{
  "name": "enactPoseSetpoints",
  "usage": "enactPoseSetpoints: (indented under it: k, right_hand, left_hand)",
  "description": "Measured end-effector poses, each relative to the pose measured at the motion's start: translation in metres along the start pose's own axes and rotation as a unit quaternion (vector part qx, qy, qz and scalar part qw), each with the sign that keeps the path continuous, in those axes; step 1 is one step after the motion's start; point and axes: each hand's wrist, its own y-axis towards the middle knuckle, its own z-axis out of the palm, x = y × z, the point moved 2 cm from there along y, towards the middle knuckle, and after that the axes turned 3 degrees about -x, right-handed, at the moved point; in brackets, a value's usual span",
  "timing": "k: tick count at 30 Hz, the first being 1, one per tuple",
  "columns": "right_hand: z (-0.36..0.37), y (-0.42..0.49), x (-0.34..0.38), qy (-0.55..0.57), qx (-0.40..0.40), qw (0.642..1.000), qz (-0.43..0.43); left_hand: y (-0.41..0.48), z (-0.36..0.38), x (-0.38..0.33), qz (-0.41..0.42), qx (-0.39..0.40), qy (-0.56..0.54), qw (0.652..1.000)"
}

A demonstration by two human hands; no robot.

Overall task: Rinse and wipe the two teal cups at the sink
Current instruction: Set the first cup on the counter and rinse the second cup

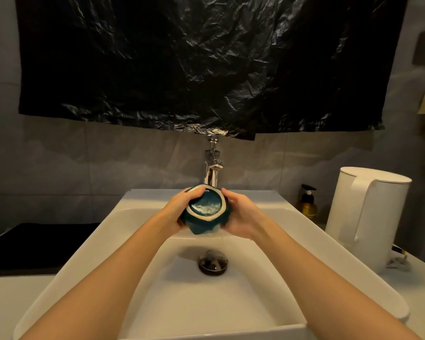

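Facing the camera with its mouth, the teal cup (205, 209) shows a pale, wavy rim and water inside. It is held above the sink (88, 251), just before the tap (212, 173). The left hand (182, 213) and right hand (242, 217) grip its sides, fingers curled round it, forearms stretched forward.

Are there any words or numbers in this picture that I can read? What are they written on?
Nothing here can be read.
amber pump bottle: it has a small label with faint letters, too small and blurred to read.
teal cup: no writing shows.
white kettle: no writing shows.
black plastic sheet: no writing shows.
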Motion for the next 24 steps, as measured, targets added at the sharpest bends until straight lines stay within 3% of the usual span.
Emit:
enactPoseSetpoints:
  k: [3, 8, 12, 15, 20, 24]
  right_hand:
    - [0.002, 0.000, 0.002, 0.021, 0.030, 0.999, -0.037]
    - [0.003, 0.002, 0.003, -0.005, 0.046, 0.997, -0.058]
    - [0.009, 0.003, -0.008, 0.027, -0.053, 0.998, -0.014]
    - [0.005, 0.007, -0.008, 0.027, -0.100, 0.994, -0.030]
    - [0.013, 0.003, 0.001, 0.092, 0.005, 0.994, -0.054]
    - [0.014, 0.000, 0.001, 0.047, 0.081, 0.994, -0.056]
  left_hand:
    - [-0.004, -0.003, -0.003, -0.034, -0.036, -0.065, 0.997]
    - [-0.005, -0.006, -0.004, -0.063, -0.049, -0.072, 0.994]
    - [-0.007, -0.001, -0.002, -0.094, -0.034, -0.054, 0.994]
    - [-0.010, 0.008, -0.003, -0.104, -0.021, -0.063, 0.992]
    - [-0.013, -0.002, -0.010, -0.103, -0.066, -0.121, 0.985]
    - [-0.015, -0.006, -0.010, -0.125, -0.089, -0.138, 0.979]
